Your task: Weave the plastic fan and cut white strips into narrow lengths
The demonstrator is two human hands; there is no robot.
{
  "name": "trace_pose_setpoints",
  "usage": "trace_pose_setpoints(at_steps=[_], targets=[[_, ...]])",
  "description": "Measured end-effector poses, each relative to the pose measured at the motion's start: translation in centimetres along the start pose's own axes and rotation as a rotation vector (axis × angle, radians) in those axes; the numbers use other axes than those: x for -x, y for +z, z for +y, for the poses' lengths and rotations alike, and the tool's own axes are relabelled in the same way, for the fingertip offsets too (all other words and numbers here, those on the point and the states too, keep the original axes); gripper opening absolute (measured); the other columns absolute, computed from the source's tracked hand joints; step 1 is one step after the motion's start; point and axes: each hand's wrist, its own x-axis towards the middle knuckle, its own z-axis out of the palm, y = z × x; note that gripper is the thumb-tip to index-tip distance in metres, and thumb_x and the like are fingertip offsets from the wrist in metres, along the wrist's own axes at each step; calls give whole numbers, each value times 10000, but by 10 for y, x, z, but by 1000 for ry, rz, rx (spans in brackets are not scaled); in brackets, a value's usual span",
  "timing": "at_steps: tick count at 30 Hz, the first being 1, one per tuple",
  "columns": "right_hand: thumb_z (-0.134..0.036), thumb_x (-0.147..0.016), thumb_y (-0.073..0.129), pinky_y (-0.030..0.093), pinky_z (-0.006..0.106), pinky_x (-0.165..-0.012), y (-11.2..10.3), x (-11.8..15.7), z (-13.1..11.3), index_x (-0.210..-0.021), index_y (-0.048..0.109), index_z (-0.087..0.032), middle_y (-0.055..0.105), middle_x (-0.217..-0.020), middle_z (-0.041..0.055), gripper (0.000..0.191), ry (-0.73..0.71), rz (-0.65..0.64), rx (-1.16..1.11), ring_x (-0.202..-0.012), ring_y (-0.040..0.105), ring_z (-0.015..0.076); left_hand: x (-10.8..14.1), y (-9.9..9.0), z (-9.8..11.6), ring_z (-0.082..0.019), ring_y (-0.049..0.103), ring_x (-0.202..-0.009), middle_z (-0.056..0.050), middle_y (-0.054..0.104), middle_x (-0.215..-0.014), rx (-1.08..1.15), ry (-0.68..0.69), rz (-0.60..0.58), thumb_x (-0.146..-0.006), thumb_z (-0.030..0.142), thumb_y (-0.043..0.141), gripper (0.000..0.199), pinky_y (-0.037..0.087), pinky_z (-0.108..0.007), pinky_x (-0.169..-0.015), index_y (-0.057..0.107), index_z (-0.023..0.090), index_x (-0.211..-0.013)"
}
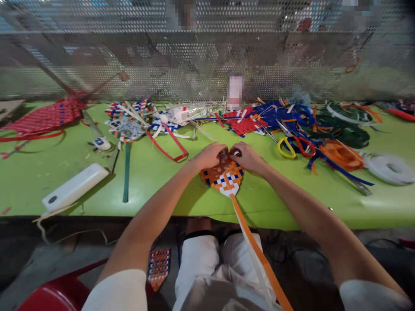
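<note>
An orange, white and blue woven strip piece point(227, 178) lies on the green table between my hands. Its pointed end faces me, and a long orange strip point(251, 237) with a white one runs from it down over my lap. My left hand point(212, 155) grips the far left edge, fingers curled. At the far right edge my right hand point(246, 157) pinches the same piece between thumb and fingers. The fingertips nearly meet at the top and partly cover the weave there.
Scissors with yellow and red handles point(295, 146) lie to the right, near rolls of orange strip point(342, 155) and white strip point(391, 168). A white power bank-like box point(76, 186) sits at left. Red woven pieces point(244, 120) and a clear bottle point(194, 112) lie along the perforated metal screen point(129, 60).
</note>
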Motion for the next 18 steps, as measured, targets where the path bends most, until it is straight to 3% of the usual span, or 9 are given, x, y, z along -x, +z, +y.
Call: trace_pose_setpoints(at_steps=[8, 18], targets=[[-110, -800, 701, 489, 293, -788, 7, 0, -12, -899, 771, -183, 765, -902, 49, 141, 202, 90, -89, -785, 644, 187, 1, -1, 7, -313, 659, -1121, -148, 662, -1188, -61, -31, -45, -948, 81, 558, 306, 526, -400, -950, 691, 187, -1202], [-81, -762, 669, 501, 305, -798, 14, 2, -20, -872, 801, -187, 785, -873, 43, 202, 269, 188, -118, -784, 668, 194, 2, -3, 8, -315, 656, -1113, -141, 673, -1194, -76, -42, -64, -910, 34, 557, 342, 508, -404, -935, 654, 181, -1203]])
